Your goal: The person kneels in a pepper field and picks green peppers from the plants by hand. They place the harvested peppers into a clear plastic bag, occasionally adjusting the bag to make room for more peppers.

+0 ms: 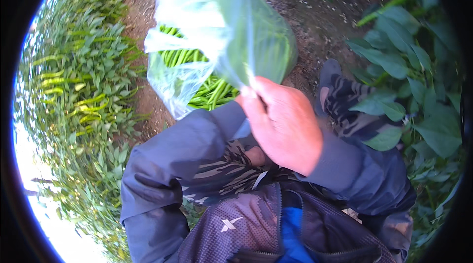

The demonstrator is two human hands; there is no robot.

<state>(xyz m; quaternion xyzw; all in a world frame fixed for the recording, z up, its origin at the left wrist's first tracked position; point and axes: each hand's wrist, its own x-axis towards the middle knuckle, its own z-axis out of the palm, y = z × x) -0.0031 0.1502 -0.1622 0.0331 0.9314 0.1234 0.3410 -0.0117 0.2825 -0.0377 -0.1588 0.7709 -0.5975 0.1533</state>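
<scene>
My right hand (286, 126) pinches the gathered edge of a clear plastic bag (273, 41) between thumb and fingers, pulling the film taut towards me. Long green chili peppers (216, 91) fill the bag and show through its openings and film. The bag rests on the ground before me. My left arm reaches in from the left, its cuff close to the bag's near side. Almost all of my left hand (239, 101) is hidden behind the right one, so its grip cannot be made out.
Pepper plants (88, 89) hung with long green peppers line the left side. Leafy plants (414, 63) crowd close on the right, one pepper (391, 4) hanging among them. Bare soil (314, 15) runs between. My shoe (329, 69) stands right of the bag.
</scene>
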